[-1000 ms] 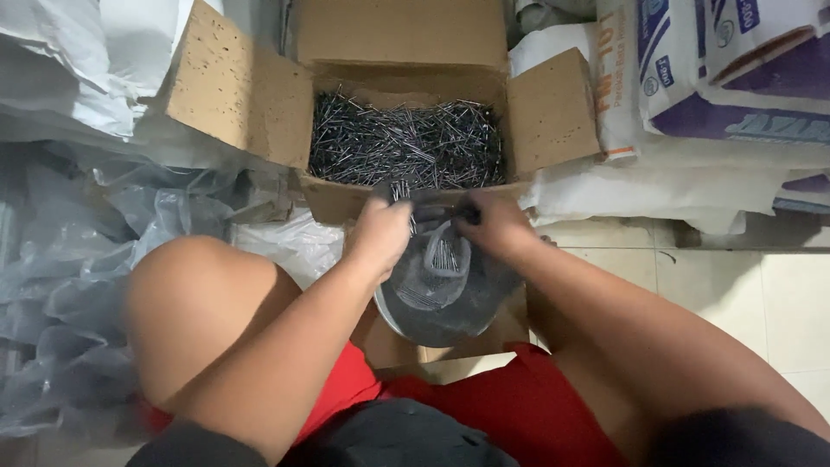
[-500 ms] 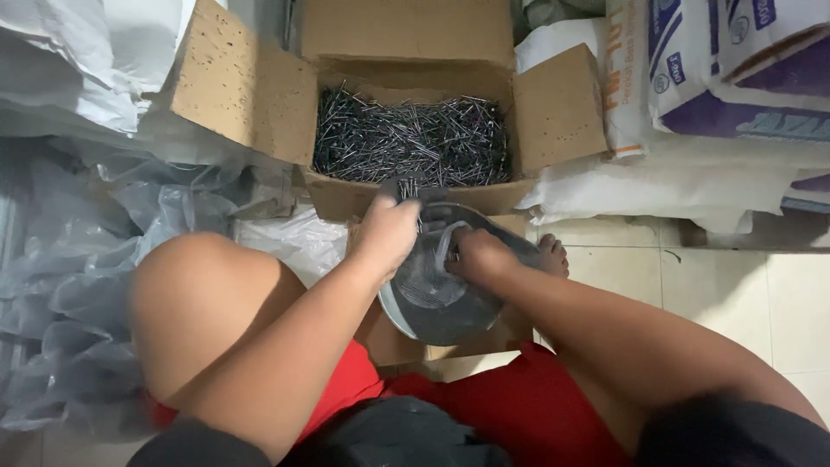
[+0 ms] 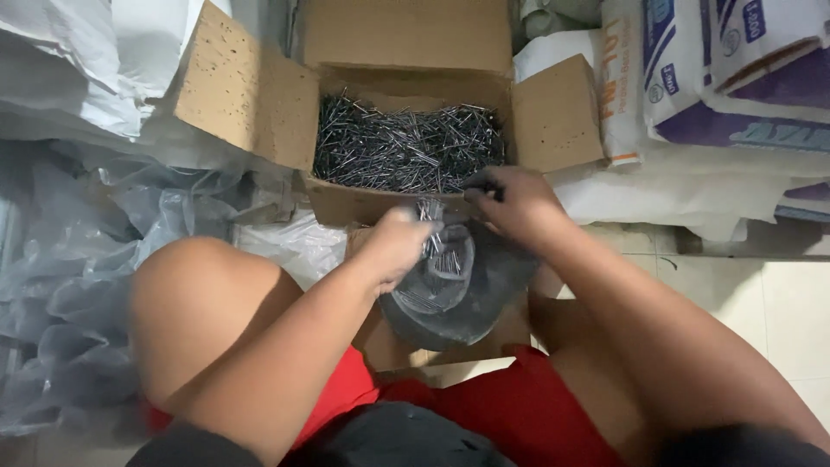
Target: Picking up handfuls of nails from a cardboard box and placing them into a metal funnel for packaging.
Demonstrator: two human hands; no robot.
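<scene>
Head view: left hand (image 3: 399,246) grips the mouth of a clear plastic bag (image 3: 443,275) holding steel nails; right hand (image 3: 510,201), fingers curled, reaches into the nail-filled brown cardboard box (image 3: 406,147); the next handful needs a careful drop.

Your left hand (image 3: 399,245) sits just short of the near wall of the cardboard box (image 3: 346,203), fingers curled shut in a pinch, wrist bent slightly inward, forearm running back down to your raised left knee. Your right hand (image 3: 510,201) reaches a little further, its fingertips at the box's near edge, knuckles up, fingers bent and closed together. Both forearms converge toward the box, the hands near each other but apart.
</scene>
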